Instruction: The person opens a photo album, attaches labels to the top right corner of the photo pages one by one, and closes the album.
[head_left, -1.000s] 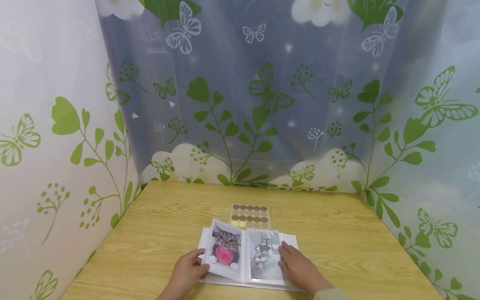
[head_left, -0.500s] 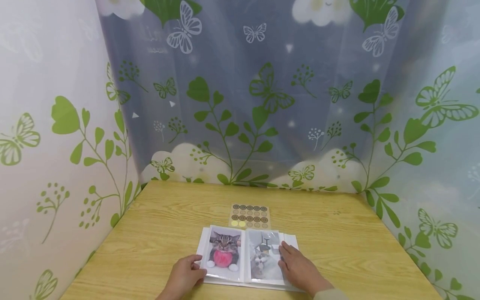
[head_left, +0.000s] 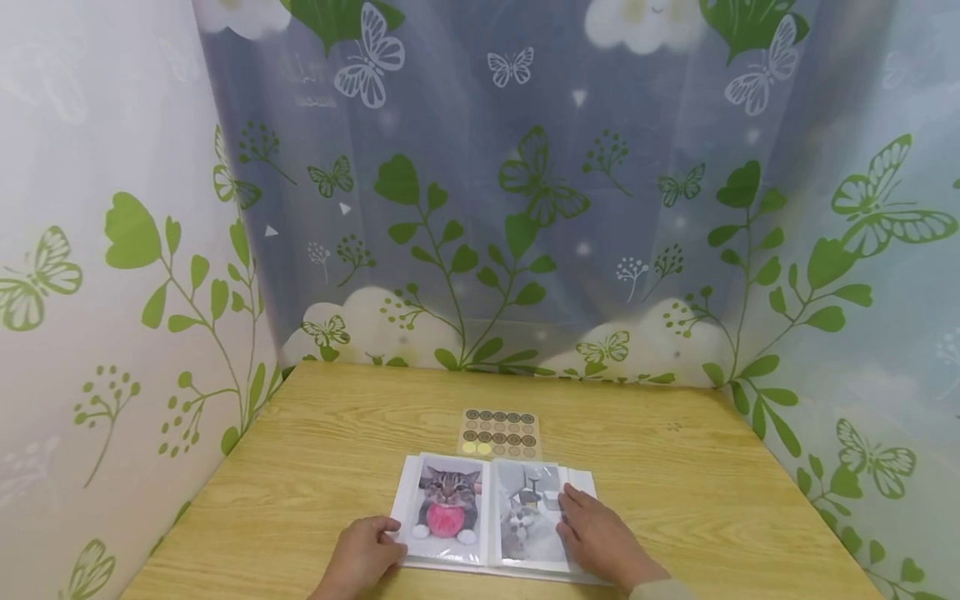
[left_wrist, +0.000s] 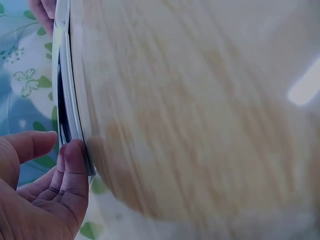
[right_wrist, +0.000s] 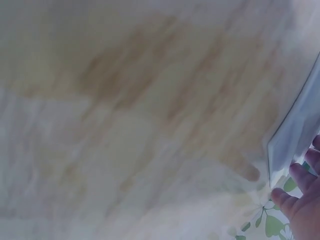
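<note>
A small white photo album (head_left: 489, 550) lies spread on the wooden table. Its left page shows a tabby cat with a pink ball-like thing (head_left: 446, 504); its right page shows a grey and white cat (head_left: 522, 521). My left hand (head_left: 360, 554) is at the album's left edge. In the left wrist view, that hand (left_wrist: 47, 200) has its fingertips against the album's edge (left_wrist: 75, 100), thumb close to the page side. My right hand (head_left: 603, 533) rests with extended fingers on the right page's outer side. The right wrist view catches its fingers (right_wrist: 302, 177) beside the album's edge (right_wrist: 292, 135).
Behind the album lies a tan sheet (head_left: 498, 432) with rows of round dark and pale stickers, two of them yellow. The wood-grain table (head_left: 360, 417) ends at curtains (head_left: 465, 275) printed with green leaves and butterflies on three sides.
My left hand has laid the cat page down flat on the left, let it go and drawn slightly back to the left. The right hand has stayed on the right page.
</note>
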